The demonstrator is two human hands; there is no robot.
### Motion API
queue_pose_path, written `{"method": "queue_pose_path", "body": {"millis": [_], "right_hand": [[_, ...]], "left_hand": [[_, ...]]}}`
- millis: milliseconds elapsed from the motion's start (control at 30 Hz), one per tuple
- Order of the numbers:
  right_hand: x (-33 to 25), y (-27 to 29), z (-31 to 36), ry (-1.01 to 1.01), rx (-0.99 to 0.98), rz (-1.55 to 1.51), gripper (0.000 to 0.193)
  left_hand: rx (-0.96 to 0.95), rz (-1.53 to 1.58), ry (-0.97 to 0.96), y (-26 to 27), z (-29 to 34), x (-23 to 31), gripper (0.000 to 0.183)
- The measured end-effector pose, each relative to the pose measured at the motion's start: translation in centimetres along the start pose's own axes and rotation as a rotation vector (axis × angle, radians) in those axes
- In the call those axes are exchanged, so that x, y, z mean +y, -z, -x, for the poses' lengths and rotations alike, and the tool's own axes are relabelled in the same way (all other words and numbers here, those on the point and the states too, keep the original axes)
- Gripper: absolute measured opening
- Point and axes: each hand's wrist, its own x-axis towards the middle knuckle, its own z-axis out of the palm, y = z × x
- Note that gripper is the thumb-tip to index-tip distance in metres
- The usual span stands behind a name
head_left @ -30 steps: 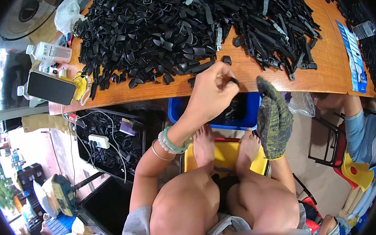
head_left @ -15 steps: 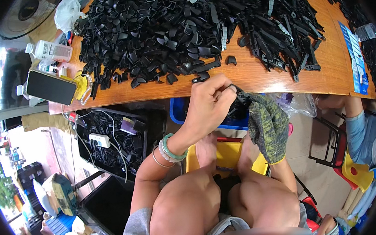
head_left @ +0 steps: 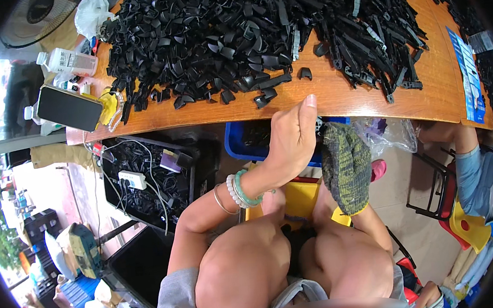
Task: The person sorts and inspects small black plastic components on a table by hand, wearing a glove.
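Note:
My left hand (head_left: 293, 138), bare and with bracelets at the wrist, is raised just in front of the table's near edge. Its fingers are pressed together, one tip pointing up; whatever they may hold is hidden behind the hand. Close on its right, my right hand (head_left: 347, 166) wears a grey-yellow knitted glove. The gloved fingers are curled, and a small dark, speckled bit (head_left: 318, 124) shows between the two hands, too small to name. Beyond them, a heap of curved black plastic pieces (head_left: 192, 54) and long black plastic strips (head_left: 359, 41) covers much of the wooden table (head_left: 347, 102).
Below the table edge sits a blue bin (head_left: 233, 146), partly behind my left hand. A black crate (head_left: 139, 185) of dark parts and a white power strip (head_left: 132, 179) are at left. A phone (head_left: 69, 108) leans near a bottle (head_left: 74, 63). Another person's arm (head_left: 465, 148) appears at right.
My left hand has shifted right and turned, one fingertip now pointing up. A small black piece by the table edge, partly covered before, is in plain sight. The gloved hand has moved slightly.

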Motion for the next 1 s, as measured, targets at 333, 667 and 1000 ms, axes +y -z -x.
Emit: {"method": "queue_pose_path", "body": {"millis": [333,667,1000], "right_hand": [[2.9,1.3,-0.5,0.032,-0.094,-0.149,0.021],[2.8,3.4,-2.5,-0.842,-0.286,-0.666,0.021],[3.5,2.3,-2.8,-0.86,-0.023,-0.883,0.029]], "left_hand": [[-0.2,-0.389,-0.178,0.2,-1.2,-0.8,0.022],[-0.133,-0.72,-0.583,-2.0,-7.8,-1.0,0.015],[-0.165,-0.934,-0.82,-1.8,-9.2,-0.2,0.018]]}}
